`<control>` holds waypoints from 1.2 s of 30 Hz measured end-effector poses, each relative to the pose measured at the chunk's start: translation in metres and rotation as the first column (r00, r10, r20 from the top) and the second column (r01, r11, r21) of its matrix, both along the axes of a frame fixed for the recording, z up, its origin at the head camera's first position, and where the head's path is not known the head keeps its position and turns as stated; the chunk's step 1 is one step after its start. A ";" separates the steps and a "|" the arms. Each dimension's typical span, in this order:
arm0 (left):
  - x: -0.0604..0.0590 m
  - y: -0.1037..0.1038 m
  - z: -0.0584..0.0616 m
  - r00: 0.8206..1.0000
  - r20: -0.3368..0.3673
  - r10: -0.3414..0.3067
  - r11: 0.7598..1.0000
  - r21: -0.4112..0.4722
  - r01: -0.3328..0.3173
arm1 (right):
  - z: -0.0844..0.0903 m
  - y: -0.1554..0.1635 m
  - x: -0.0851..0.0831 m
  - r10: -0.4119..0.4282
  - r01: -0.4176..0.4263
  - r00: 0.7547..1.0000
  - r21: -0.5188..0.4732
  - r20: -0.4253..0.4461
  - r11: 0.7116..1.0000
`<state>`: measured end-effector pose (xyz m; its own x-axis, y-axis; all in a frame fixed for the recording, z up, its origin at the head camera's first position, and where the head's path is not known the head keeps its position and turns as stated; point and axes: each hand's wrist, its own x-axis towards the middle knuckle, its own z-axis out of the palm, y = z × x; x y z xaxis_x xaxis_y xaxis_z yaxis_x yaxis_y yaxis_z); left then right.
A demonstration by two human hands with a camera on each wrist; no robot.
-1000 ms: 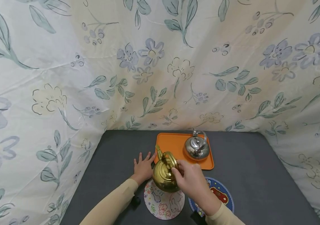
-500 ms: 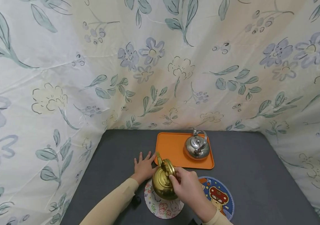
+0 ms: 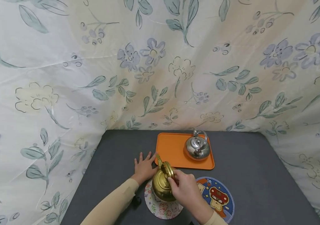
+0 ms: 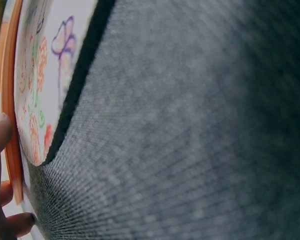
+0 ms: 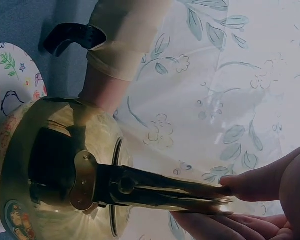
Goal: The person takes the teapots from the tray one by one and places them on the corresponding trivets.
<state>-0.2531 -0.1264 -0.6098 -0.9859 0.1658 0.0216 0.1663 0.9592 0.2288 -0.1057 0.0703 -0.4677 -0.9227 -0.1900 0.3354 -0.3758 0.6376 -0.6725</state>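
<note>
My right hand (image 3: 187,189) pinches the arched handle of a gold kettle (image 3: 161,187) between thumb and fingers. The kettle overlaps the far part of a round white mat (image 3: 164,214) with flowers and rabbits, and its spout points away from me. In the right wrist view, thumb and fingers close on the handle's top, and the shiny gold body (image 5: 65,130) sits over the mat. My left hand (image 3: 144,168) lies with fingers spread on the dark table, fingertips right at the near left corner of an orange tray (image 3: 171,150).
A silver kettle (image 3: 197,147) stands on the right half of the tray. To the right of the white mat lies a round blue mat (image 3: 220,197) with a red-capped mushroom figure. A floral curtain (image 3: 176,78) hangs behind and beside the grey table (image 3: 250,175).
My right hand has brought the gold kettle toward me and down over the white mat, uncovering more of the tray and the blue mat. The left hand has stayed put.
</note>
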 end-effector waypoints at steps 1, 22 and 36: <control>0.000 0.000 0.000 1.000 0.000 -0.001 1.000 0.001 0.001 | -0.001 0.000 0.000 0.002 -0.002 1.000 -0.001 -0.002 1.000; 0.003 0.000 0.001 1.000 0.018 -0.002 1.000 0.027 0.002 | -0.014 -0.003 0.003 0.034 -0.034 0.999 0.004 -0.015 0.999; 0.004 0.000 0.004 1.000 0.004 -0.010 1.000 0.008 0.010 | -0.013 0.001 0.000 0.013 -0.011 0.999 0.081 -0.030 0.997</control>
